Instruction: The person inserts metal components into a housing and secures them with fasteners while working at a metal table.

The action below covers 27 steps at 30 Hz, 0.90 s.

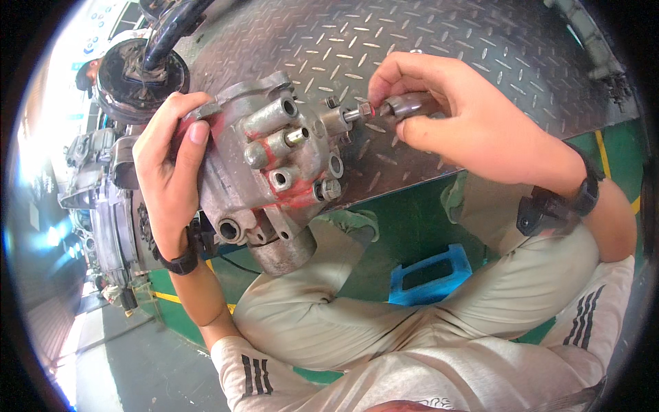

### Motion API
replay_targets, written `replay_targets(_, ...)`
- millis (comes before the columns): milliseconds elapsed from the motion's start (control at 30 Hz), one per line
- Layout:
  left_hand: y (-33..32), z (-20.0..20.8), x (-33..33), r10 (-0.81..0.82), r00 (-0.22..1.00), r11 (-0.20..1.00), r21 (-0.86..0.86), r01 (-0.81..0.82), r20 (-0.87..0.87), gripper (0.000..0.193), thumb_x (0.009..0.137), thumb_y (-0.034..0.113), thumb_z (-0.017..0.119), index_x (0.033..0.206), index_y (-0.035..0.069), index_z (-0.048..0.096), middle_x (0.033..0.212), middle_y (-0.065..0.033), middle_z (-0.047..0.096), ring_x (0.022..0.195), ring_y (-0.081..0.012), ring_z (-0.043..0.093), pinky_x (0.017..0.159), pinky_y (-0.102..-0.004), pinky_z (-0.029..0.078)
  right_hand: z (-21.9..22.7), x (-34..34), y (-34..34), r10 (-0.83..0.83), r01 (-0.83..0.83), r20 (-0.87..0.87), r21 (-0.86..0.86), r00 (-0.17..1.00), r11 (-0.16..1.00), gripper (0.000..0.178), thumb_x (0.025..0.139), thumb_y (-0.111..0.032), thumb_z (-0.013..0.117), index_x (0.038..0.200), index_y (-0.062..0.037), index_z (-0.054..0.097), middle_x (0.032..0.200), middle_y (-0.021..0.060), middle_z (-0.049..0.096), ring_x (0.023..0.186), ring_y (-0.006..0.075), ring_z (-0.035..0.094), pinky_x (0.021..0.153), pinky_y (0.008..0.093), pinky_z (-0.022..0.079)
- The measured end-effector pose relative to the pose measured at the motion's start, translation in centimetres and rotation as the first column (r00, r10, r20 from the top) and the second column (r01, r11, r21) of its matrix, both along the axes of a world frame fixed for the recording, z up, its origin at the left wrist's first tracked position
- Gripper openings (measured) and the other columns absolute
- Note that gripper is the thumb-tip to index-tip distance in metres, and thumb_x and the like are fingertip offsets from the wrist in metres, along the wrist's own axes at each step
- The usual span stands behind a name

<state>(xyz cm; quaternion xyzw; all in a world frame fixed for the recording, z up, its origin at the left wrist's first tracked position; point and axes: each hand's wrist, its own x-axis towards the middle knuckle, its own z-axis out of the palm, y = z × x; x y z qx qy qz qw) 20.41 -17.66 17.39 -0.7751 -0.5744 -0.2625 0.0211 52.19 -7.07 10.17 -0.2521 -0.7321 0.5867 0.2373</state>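
Observation:
My left hand (170, 165) is closed around the left side of a grey cast-metal housing (233, 161), thumb on its near face. Red sealant marks its seams, and several holes and bolts show on it. The housing is tilted at the edge of the metal bench. From its right side sticks out a bolt (357, 112). Beside the bolt's head, my right hand (467, 117) pinches a dark, rounded metal piece (412, 105) between thumb and fingers. Part of that piece is hidden in the hand, and whether it touches the bolt I cannot tell.
The bench top is tread plate (473, 41). At the far left stands a black round part with a curved pipe (141, 75), and more machine castings (110, 213) lie below it. A blue plastic stool (432, 275) sits between my legs on the green floor. Another person's head (88, 74) shows behind.

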Motion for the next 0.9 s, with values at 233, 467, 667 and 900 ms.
replay_targets(233, 0.0, -0.4, 0.1, 0.022, 1.000, 0.999, 0.033, -0.022, 0.003, 0.023, 0.098, 0.013, 0.063, 0.115, -0.003, 0.069, 0.099, -0.0098, 0.065, 0.086, -0.0180, 0.058, 0.082, -0.0287, 0.046, -0.3, -1.0, 0.6, 0.015, -0.013, 0.140, -0.012, 0.990, 1.000, 0.034, 0.099, -0.033, 0.072, 0.087, -0.0016, 0.067, 0.071, -0.0040, 0.052, 0.071, 0.0063, 0.046, 0.064, 0.0280, 0.040)
replay_targets(467, -0.2, -0.2, 0.6, 0.047, 0.999, 0.999, -0.007, -0.047, -0.001, 0.023, 0.100, 0.012, 0.060, 0.115, -0.003, 0.068, 0.101, -0.0104, 0.065, 0.088, -0.0193, 0.058, 0.084, -0.0294, 0.046, -0.1, -0.4, 0.8, -0.004, 0.037, -0.063, 0.545, 0.998, 0.837, 0.028, 0.095, -0.026, 0.077, 0.094, 0.0001, 0.068, 0.068, 0.0043, 0.051, 0.064, 0.0125, 0.045, 0.061, 0.0322, 0.039)
replay_targets(667, -0.1, -0.4, 0.6, 0.050, 0.999, 0.999, 0.013, -0.050, -0.012, 0.023, 0.100, 0.013, 0.060, 0.115, -0.003, 0.068, 0.102, -0.0114, 0.065, 0.091, -0.0211, 0.059, 0.088, -0.0307, 0.047, 0.2, -0.8, 0.4, -0.051, 0.004, 0.134, 0.330, 0.990, 0.944, 0.032, 0.085, -0.026, 0.083, 0.101, -0.0032, 0.067, 0.065, 0.0072, 0.049, 0.061, 0.0202, 0.047, 0.059, 0.0362, 0.039)
replay_targets(900, -0.2, -0.5, 0.4, 0.064, 0.998, 0.998, -0.011, -0.064, 0.007, 0.024, 0.101, 0.015, 0.061, 0.116, -0.003, 0.068, 0.103, -0.0126, 0.066, 0.091, -0.0224, 0.061, 0.087, -0.0316, 0.047, 1.0, -0.8, 0.7, 0.014, -0.079, 0.148, 0.440, 0.989, 0.895, 0.036, 0.087, -0.032, 0.082, 0.098, -0.0008, 0.068, 0.072, 0.0136, 0.060, 0.063, 0.0260, 0.055, 0.062, 0.0391, 0.044)
